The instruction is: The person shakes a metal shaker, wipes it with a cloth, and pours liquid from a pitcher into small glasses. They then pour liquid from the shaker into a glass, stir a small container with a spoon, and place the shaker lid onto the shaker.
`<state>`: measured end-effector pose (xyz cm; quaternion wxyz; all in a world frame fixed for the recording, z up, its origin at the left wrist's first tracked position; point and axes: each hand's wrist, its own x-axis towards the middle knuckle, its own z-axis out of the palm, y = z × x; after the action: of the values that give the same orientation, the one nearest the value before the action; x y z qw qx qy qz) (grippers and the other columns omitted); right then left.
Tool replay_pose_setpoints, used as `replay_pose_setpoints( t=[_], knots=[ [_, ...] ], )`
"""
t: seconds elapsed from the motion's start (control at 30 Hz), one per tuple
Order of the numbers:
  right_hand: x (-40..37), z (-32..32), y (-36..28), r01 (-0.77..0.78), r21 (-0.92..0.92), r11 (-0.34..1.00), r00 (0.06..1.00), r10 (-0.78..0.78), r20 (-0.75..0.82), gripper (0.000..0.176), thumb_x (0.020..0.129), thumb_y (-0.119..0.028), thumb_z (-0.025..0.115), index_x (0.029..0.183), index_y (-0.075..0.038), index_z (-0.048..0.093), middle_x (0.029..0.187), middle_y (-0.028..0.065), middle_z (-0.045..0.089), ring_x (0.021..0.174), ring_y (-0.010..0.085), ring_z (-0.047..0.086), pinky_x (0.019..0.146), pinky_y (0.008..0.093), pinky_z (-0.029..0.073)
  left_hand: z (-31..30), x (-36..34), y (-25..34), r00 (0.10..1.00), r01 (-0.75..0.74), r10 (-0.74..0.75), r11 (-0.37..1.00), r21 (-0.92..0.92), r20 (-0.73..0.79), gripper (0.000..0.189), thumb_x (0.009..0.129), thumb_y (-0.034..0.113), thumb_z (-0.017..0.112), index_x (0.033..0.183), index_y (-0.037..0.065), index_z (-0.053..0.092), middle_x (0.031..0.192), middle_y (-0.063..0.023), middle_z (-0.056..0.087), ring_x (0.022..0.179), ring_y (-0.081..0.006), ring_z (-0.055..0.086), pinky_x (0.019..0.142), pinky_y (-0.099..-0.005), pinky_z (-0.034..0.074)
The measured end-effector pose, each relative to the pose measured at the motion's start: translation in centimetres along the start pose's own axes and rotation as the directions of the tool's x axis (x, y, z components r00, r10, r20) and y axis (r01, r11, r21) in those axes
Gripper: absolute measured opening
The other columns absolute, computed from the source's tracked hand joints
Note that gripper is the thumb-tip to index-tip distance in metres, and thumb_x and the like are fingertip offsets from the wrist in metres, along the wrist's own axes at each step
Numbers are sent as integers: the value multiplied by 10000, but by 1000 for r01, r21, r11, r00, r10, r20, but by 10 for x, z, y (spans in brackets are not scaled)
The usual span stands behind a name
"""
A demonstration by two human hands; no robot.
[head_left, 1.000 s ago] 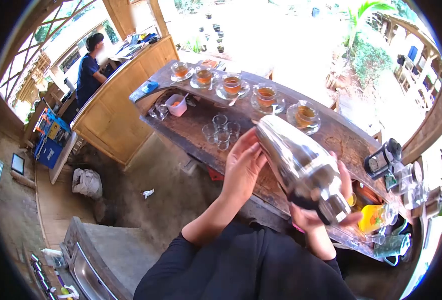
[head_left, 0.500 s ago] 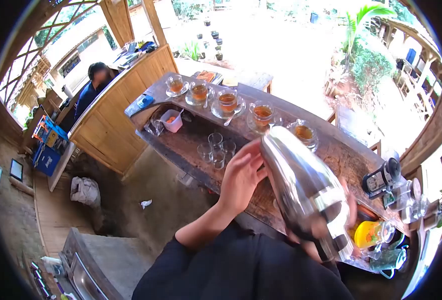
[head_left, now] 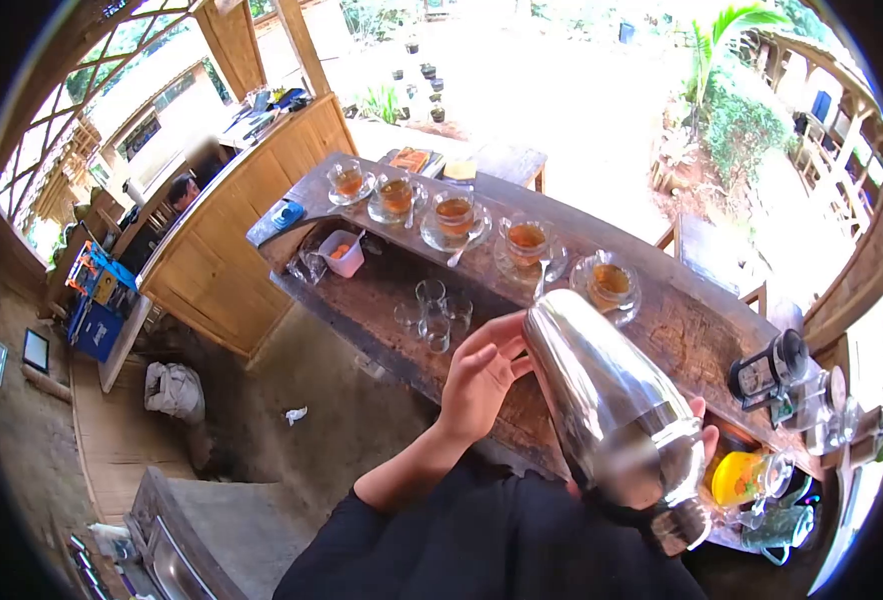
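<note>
A shiny steel cocktail shaker (head_left: 602, 370) is held at a slant close to me, its narrow base pointing away and its capped top (head_left: 680, 525) near my body. My left hand (head_left: 487, 375) supports the base end, thumb and fingers against its side. Behind the upper part wraps my right hand (head_left: 707, 432), mostly hidden, with only some fingertips showing. Just beyond the base stands a glass cup of amber drink (head_left: 610, 282) on a saucer. Several similar cups, one of them a glass cup (head_left: 527, 240) with a spoon nearby, line the wooden counter (head_left: 687, 330).
Empty small glasses (head_left: 432, 315) and a pink container (head_left: 342, 255) sit on the lower shelf. To the right are a French press (head_left: 767, 370), a yellow-filled jug (head_left: 737, 478) and a green mug (head_left: 777, 525). Behind a wooden partition (head_left: 252, 235) is another person (head_left: 184, 190).
The shaker and both hands have shifted slightly lower, and the shaker's base has come away from the nearest cup in view. The other person behind the partition has bent lower.
</note>
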<state>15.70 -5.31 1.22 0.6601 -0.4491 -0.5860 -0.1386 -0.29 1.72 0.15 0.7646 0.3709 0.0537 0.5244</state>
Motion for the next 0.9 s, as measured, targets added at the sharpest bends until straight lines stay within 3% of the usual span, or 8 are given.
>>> replay_pose_setpoints(
  t=[0.13,0.37,0.4,0.47,0.53,0.7,0.77,0.9],
  knots=[
    [-12,18,10,114,235,965,993,-112,-22,790,971,-603,377,1361,84,391,1328,286,526,1369,341,409,1155,530,152,-2,4,-7,975,-70,102,984,165,-199,577,942,323,493,1404,-15,421,1389,-125,521,1282,-220,492,1048,-391,396],
    [-9,-31,5,-113,-46,993,965,121,232,807,741,-380,829,1345,-49,409,1260,221,575,1202,322,535,972,454,417,6,6,-24,992,-21,22,1000,9,-121,569,939,278,494,1416,-20,409,1412,-109,499,1324,-233,440,1116,-389,308],
    [1,8,14,335,256,907,936,-288,-204,938,666,-389,875,1370,-40,362,1300,259,538,1156,362,548,961,450,425,4,8,-28,958,57,-48,998,23,-281,583,935,278,501,1425,-23,401,1438,-123,479,1347,-250,422,1128,-404,289],
    [11,-42,-16,-75,143,987,979,45,201,1040,637,-190,907,1463,-38,293,1235,288,546,1182,341,567,1013,439,453,18,1,-25,966,10,-1,999,34,-259,594,933,292,514,1417,-35,405,1424,-143,490,1318,-243,457,1126,-396,291],
    [-12,-31,1,34,14,999,990,-32,-135,886,761,-296,814,1454,-47,322,1296,289,515,1137,383,590,942,469,513,41,-12,-19,999,-2,2,1000,-2,-39,552,944,279,509,1387,-40,429,1341,-137,546,1231,-203,521,1098,-370,326],
    [11,-43,-2,2,74,997,994,-10,105,922,649,-380,854,1356,24,421,1243,221,592,956,265,576,862,404,435,19,-2,-35,948,35,-54,997,-65,-313,606,930,278,510,1438,-18,363,1439,-153,464,1320,-249,447,1127,-398,290],
    [-9,-67,3,-51,-42,998,971,59,230,1060,676,-478,839,1444,-11,277,1394,236,428,1269,346,485,1079,458,379,42,-12,-24,987,37,-50,995,-88,-150,593,936,276,507,1436,-11,365,1416,-132,479,1295,-215,457,1106,-385,312],
    [10,-76,-9,16,-121,993,957,20,289,957,748,-446,810,1407,13,289,1232,242,544,1124,327,561,937,426,461,47,-14,-29,994,100,-104,988,-113,-23,563,948,260,481,1434,0,367,1393,-101,494,1290,-176,449,1086,-342,327]
  ],
)
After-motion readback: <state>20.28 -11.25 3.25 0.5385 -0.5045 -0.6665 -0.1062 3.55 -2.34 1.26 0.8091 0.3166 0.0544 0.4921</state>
